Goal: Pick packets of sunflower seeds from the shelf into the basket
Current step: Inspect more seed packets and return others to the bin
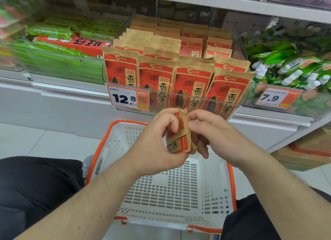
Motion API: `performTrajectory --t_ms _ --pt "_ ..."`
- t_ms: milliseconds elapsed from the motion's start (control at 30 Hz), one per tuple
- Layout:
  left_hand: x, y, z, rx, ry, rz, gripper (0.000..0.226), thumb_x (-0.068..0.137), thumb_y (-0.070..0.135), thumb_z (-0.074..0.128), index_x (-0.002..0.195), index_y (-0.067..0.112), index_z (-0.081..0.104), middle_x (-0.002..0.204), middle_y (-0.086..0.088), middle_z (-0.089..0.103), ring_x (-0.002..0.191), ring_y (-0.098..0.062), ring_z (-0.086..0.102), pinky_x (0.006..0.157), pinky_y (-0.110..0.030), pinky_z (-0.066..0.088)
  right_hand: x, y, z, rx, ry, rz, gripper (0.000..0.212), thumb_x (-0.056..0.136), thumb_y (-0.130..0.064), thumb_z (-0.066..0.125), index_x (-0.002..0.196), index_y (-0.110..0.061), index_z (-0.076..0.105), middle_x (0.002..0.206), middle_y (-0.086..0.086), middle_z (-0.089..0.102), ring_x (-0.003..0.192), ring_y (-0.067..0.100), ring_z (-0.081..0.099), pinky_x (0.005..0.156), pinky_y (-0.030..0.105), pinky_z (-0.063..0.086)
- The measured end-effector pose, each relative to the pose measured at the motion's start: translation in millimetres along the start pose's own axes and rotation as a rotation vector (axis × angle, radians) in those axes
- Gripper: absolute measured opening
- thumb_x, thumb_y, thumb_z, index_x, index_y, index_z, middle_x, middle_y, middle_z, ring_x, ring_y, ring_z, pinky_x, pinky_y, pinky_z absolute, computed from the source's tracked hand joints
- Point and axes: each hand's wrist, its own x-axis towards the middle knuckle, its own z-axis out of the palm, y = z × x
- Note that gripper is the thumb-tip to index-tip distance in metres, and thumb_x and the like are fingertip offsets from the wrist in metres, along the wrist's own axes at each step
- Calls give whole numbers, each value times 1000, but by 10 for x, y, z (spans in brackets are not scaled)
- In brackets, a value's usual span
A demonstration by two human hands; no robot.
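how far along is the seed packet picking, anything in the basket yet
Nothing shows in the basket yet. In hand: the left hand and right hand hold seed packets above it. Left: dropping them in; the shelf bin holds many more.

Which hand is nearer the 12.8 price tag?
Left. The left hand sits just below and right of the 12.8 tag; the right hand is further right, across the packet they both hold.

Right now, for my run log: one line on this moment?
left hand: holds packet | right hand: holds packet | above basket | basket: no packets
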Motion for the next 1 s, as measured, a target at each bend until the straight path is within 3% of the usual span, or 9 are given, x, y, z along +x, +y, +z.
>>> performTrajectory --t_ms 67,233,400,500,633,700,800,900,1000 --pt "2 15 8 9 -4 5 45 63 2 76 84 21 40 124 1 51 126 -15 51 96 -50 48 -2 -10 5 10 22 9 15 102 -15 46 98 -7 58 53 -2 59 43 9 53 48 30 38" --pt "5 49 10 10 -20 25 45 63 3 75 83 23 41 123 2 51 125 -17 51 94 -51 47 16 0 12 6 67 1 26 99 -33 54 88 -11 60 54 0 60 46 22 49 49 31 39" --pt "-1 95 25 9 -21 75 49 61 -1 76 83 24 40 121 10 50 109 -18 56 90 -43 49 43 35 2 -10 122 -9 52 84 -56 53 90 -5 63 62 4 64 52 22 53 52 30 43" --pt "-4 82 29 -48 -17 90 48 60 -3 76 83 18 40 124 4 51 108 -17 57 90 -40 50 56 57 11 -24 157 -12 59 86 -64 52 96 -7 66 70 3 64 54 17 54 55 29 44" --pt "58 102 -34 -481 152 39 44 59 7 75 89 10 44 128 -9 57 125 -26 56 91 -38 53 56 77 -33 -65 165 12 53 84 -68 39 91 -25 69 83 -11 68 73 8 60 71 29 45" --pt "121 121 -152 -779 315 -49 49 55 10 74 99 8 51 116 -6 64 113 -26 63 83 -42 57 38 65 -94 -65 83 -30 40 79 -65 53 93 -30 68 96 -15 68 89 6 63 78 27 47" --pt "190 174 -286 -1065 528 -183 69 49 15 75 114 5 57 102 -9 66 105 -31 65 79 -45 57 8 69 -151 -68 -36 -112 44 65 -51 75 102 -30 66 114 2 64 93 24 68 82 35 56" --pt "181 248 -273 -1191 636 -277 45 62 22 61 103 4 63 99 -12 67 104 -35 63 83 -43 55 10 85 -136 23 -25 -198 43 58 -44 86 96 -35 70 103 -4 65 78 24 70 79 38 59" --pt "156 268 -236 -1269 637 -344 56 65 29 54 115 5 59 113 -13 61 103 -35 64 91 -47 53 38 104 -124 91 34 -278 45 53 -59 89 90 -36 75 92 -3 69 77 22 67 77 40 58"
